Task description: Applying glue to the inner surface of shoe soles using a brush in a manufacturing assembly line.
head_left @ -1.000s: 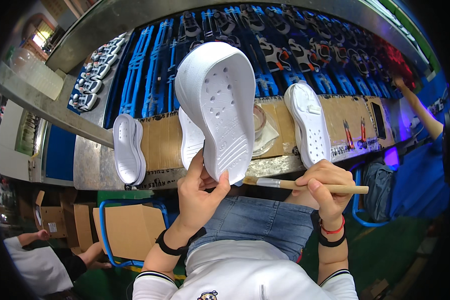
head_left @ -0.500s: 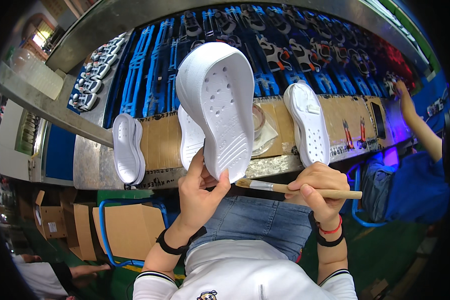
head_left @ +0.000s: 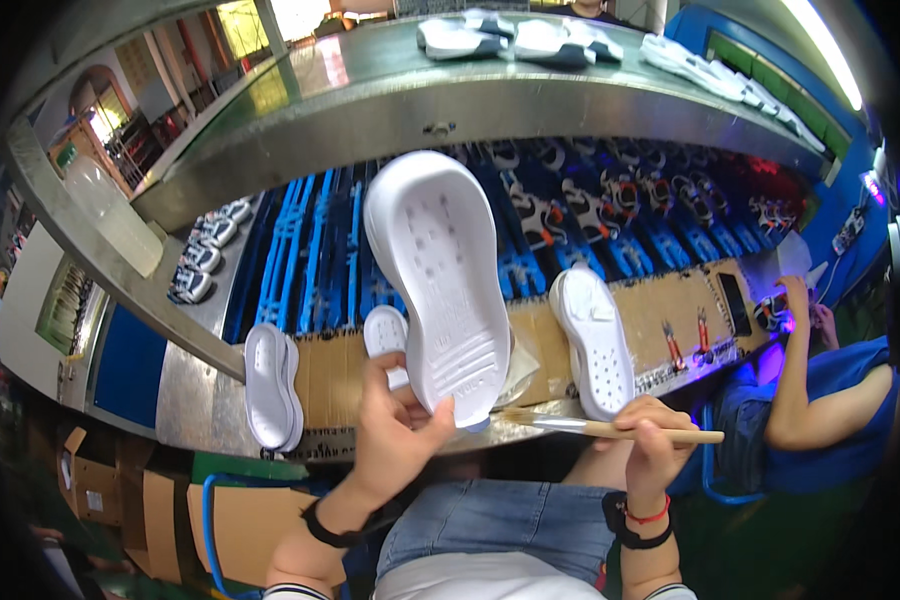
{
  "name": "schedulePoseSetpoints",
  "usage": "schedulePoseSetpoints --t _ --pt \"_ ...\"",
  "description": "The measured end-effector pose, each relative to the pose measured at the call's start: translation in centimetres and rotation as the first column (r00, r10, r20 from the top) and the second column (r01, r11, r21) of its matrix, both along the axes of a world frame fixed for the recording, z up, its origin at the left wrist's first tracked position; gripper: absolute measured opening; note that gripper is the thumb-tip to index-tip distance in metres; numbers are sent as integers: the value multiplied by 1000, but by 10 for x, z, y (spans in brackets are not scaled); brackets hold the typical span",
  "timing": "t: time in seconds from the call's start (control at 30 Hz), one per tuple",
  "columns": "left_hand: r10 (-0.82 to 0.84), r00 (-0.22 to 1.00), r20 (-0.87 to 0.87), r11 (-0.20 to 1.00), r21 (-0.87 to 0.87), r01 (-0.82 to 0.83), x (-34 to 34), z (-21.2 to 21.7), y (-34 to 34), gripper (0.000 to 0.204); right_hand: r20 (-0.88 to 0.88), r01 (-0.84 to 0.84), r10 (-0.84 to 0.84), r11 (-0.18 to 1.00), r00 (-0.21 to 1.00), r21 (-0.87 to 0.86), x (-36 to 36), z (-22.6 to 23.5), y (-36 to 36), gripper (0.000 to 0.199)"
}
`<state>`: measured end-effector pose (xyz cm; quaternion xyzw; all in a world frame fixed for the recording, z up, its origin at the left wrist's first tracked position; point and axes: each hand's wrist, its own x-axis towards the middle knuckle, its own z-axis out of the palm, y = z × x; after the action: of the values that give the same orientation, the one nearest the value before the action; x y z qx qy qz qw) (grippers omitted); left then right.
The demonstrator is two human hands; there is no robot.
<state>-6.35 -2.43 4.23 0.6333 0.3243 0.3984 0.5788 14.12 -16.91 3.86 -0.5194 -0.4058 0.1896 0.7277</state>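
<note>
Since a second ago, I've drawn the brush (head_left: 610, 428) left, its bristles now nearing the heel of the white shoe sole (head_left: 440, 285), held upright above the surface (head_left: 670, 310) in my left hand (head_left: 395, 440), fingers closed; right hand (head_left: 650, 440) clasps the brush; no coating visible yet.

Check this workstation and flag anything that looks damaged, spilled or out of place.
Nothing stands out. The left hand holds a clean white sole upright; the right hand holds a brush level beside it. The other white soles lie flat on the cardboard-covered bench, no spills visible.
</note>
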Motion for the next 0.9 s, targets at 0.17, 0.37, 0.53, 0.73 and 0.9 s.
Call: schedulePoseSetpoints --t 0.17,0.37,0.53,0.73,0.9 --pt "-92 960 264 993 -42 106 57 99 107 51 -219 209 -188 975 958 78 6 -4 -23 25" --pt "83 818 569 959 -269 90 64 174 241 41 -264 34 -30 999 964 10 -9 2 -11 26" --pt "183 946 269 912 313 -265 10 70 143 41 -134 -10 -29 960 991 -278 -1 -15 8 20" --pt "763 391 -515 601 788 -133 -217 -100 117 46 57 -55 77 950 995 -307 3 -34 58 17" --pt "467 303 -831 881 411 -234 -284 -142 103 35 272 -45 156 926 950 -375 10 -54 89 14"
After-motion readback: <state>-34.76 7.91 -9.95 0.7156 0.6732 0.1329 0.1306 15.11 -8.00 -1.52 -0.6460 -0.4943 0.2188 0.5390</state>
